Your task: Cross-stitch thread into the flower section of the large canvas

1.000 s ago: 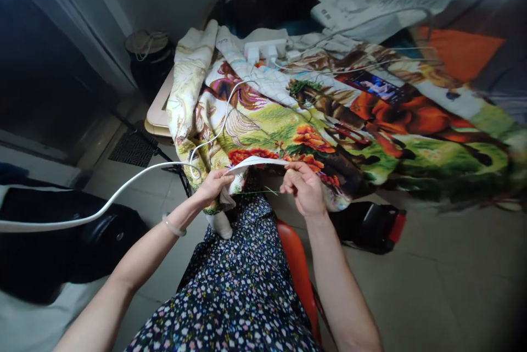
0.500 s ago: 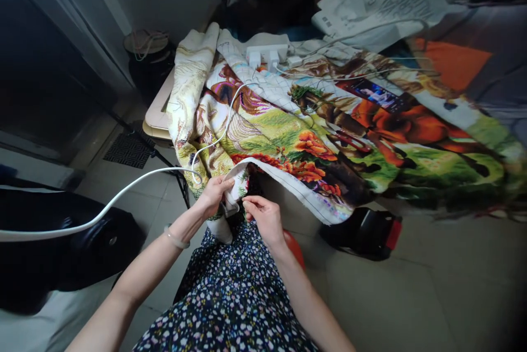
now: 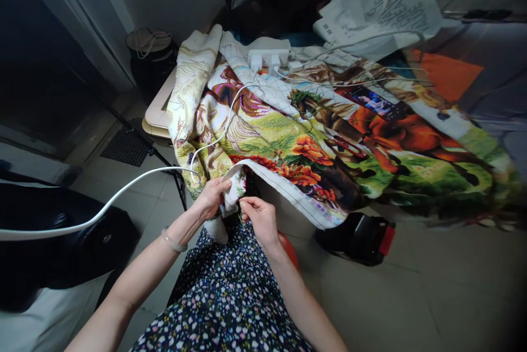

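Draped over the table [image 3: 154,121] and hanging past its near edge: a large patterned cloth [image 3: 284,132]. Held toward the near-left corner by the left hand [image 3: 213,198], with the grip pinching the turned-up pale border between thumb and fingers. Just beside it, next to the stitched fold: the right hand [image 3: 259,217], grip pressed together at thumb and forefinger, seemingly on green thread [image 3: 242,216] dangling close below. Too small to tell whether also pinching a needle.

Likeliest trouble, in my judgement: a snag or knot from loose thread hanging between the fold and the floral skirt [image 3: 239,291]. Could pucker the stitches too, if tugging too hard. Easy to lose the place, if letting the pale border slip from the left grip. Toward the far edge, resting on the same cloth: the power strip [image 3: 265,54], with the phone [image 3: 374,102] farther right. Liable to shift both by dragging the cloth, or to catch the white cable [image 3: 123,196] looping close to the left wrist.
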`<state>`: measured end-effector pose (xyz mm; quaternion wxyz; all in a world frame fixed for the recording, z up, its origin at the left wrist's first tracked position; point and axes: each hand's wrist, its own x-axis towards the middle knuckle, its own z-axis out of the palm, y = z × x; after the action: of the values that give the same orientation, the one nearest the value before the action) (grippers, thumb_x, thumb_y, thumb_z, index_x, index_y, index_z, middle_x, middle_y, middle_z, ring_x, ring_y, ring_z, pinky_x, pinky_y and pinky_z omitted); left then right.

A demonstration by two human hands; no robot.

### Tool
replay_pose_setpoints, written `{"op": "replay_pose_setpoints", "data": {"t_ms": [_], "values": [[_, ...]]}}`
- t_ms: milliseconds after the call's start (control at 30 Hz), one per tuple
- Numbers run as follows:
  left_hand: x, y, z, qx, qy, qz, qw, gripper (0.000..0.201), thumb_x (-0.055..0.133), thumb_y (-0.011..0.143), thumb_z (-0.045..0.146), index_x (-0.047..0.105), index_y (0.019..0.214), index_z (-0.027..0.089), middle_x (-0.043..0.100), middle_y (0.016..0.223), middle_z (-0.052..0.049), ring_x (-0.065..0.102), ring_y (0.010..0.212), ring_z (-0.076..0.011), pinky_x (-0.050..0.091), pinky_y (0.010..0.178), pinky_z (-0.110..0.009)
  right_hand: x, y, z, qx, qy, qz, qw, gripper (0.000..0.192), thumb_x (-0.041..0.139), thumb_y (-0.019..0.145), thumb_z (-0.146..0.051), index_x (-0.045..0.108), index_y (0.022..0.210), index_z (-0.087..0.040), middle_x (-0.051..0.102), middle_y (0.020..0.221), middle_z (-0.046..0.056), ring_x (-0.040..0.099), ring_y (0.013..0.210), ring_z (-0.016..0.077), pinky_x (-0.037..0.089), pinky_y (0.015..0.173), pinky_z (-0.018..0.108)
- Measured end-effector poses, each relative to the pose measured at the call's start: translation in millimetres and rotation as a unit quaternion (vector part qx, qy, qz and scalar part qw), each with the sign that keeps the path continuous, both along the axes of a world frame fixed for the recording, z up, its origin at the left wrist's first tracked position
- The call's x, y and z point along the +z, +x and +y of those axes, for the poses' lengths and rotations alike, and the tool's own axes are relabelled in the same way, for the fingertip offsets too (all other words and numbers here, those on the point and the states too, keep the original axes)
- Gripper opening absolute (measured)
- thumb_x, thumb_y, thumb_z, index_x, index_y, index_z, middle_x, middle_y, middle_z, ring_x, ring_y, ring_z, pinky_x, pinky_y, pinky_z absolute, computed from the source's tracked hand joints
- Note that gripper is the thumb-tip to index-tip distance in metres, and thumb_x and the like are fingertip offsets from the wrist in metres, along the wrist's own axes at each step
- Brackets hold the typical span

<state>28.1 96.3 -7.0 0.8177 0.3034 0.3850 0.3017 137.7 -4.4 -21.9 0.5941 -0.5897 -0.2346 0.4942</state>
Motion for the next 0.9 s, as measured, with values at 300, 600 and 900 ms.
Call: {"op": "replay_pose_setpoints", "data": {"t_ms": [300, 600, 900], "values": [[3.2, 2.4, -3.2, 0.005, 0.012, 0.013, 1.000, 0.033, 0.079, 0.062, 0.038, 0.062, 0.070, 0.012, 0.058, 0.056, 0.000, 0.049, 0.048, -0.0091, 0.039, 0.051, -0.023, 0.5, -7.7, 2.9, -0.038, 0.006, 0.027, 0.999, 0.022, 0.071, 0.071, -0.035, 0.068, 0.077, -0.014, 0.057, 0.056, -0.003, 0.049, 0.044, 0.0072, 0.041, 0.042, 0.018], [3.6, 2.8, -6.6, 0.013, 0.020, 0.014, 1.000, 0.036, 0.080, 0.061, 0.040, 0.061, 0.072, 0.011, 0.057, 0.059, 0.001, 0.048, 0.050, -0.0089, 0.037, 0.052, -0.023, 1.6, -8.0, 5.3, -0.041, 0.009, 0.044, 0.998, 0.022, 0.072, 0.069, -0.035, 0.067, 0.074, -0.014, 0.058, 0.056, -0.002, 0.049, 0.043, 0.0072, 0.041, 0.042, 0.019], [5.4, 4.4, -10.2, 0.016, 0.027, 0.009, 0.999, 0.035, 0.079, 0.062, 0.040, 0.059, 0.073, 0.013, 0.056, 0.058, 0.002, 0.046, 0.049, -0.0084, 0.037, 0.050, -0.022, 5.1, -8.9, 4.7, -0.051, 0.003, 0.045, 0.998, 0.023, 0.073, 0.068, -0.035, 0.066, 0.074, -0.014, 0.058, 0.055, -0.002, 0.049, 0.042, 0.0073, 0.043, 0.040, 0.018]]}}
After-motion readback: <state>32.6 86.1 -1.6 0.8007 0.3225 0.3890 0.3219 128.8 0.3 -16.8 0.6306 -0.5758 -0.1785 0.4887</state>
